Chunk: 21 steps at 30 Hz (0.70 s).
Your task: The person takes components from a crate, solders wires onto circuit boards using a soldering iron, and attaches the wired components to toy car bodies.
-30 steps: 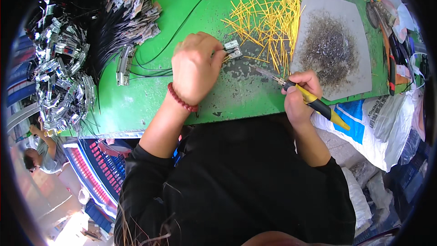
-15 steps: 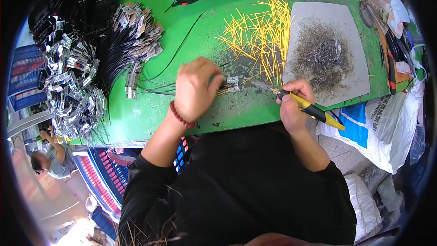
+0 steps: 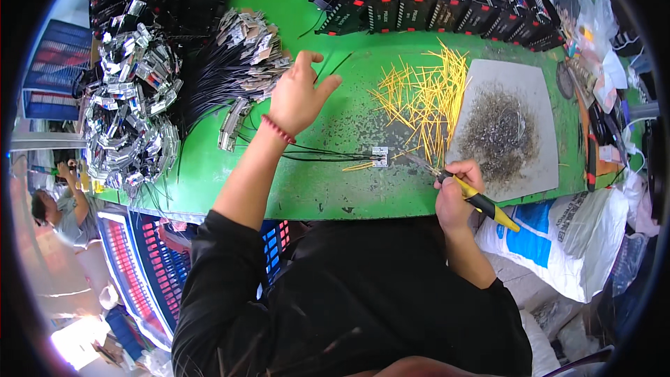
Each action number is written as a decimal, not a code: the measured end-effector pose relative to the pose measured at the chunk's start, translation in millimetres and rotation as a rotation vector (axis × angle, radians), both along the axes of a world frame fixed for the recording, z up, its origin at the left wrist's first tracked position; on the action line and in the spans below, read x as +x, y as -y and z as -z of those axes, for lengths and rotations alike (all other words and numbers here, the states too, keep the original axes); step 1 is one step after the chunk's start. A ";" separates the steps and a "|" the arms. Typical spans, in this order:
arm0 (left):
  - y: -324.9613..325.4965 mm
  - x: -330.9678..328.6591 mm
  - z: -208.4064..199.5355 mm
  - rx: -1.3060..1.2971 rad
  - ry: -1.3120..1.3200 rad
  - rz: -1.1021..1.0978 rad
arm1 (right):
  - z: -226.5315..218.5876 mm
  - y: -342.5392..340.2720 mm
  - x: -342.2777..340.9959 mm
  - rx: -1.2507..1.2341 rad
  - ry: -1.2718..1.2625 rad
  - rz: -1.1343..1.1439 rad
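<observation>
My right hand [image 3: 458, 192] grips a soldering iron [image 3: 481, 202] by its yellow and black handle, its metal shaft slanting up-left over the table. Left of its tip lies a small pale circuit board [image 3: 380, 156]. Black wires run leftward from the board, and short yellow strips lie at its lower left. They lead toward a silvery plastic part [image 3: 234, 124]. Above these wires, my left hand [image 3: 299, 98] hovers with thumb and fingers apart and nothing in it. It is nearest a bundle of small boards [image 3: 258, 49] with black wires.
Yellow sticks [image 3: 426, 98] are piled beside a grey board [image 3: 544, 146] covered in dark specks. Silvery parts [image 3: 139, 126] heap up at left. Black cases [image 3: 419, 10] line the back of the green table [image 3: 307, 192]. White sacks [image 3: 558, 244] sit below right; another person [image 3: 66, 206] is far left.
My left hand has moved away from the small board, up and left toward the wired bundle, its fingers spreading. The right hand still holds the soldering iron. The whole view has shifted somewhat.
</observation>
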<state>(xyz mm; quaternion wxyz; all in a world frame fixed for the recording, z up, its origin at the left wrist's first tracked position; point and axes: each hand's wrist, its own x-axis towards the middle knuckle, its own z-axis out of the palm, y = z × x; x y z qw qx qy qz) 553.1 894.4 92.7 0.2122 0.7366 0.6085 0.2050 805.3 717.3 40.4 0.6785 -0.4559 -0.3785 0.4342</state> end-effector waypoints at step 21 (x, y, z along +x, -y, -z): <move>79.2 -18.6 -5.7 0.282 -0.031 0.421 | -31.9 -82.7 -62.8 0.047 0.372 -0.308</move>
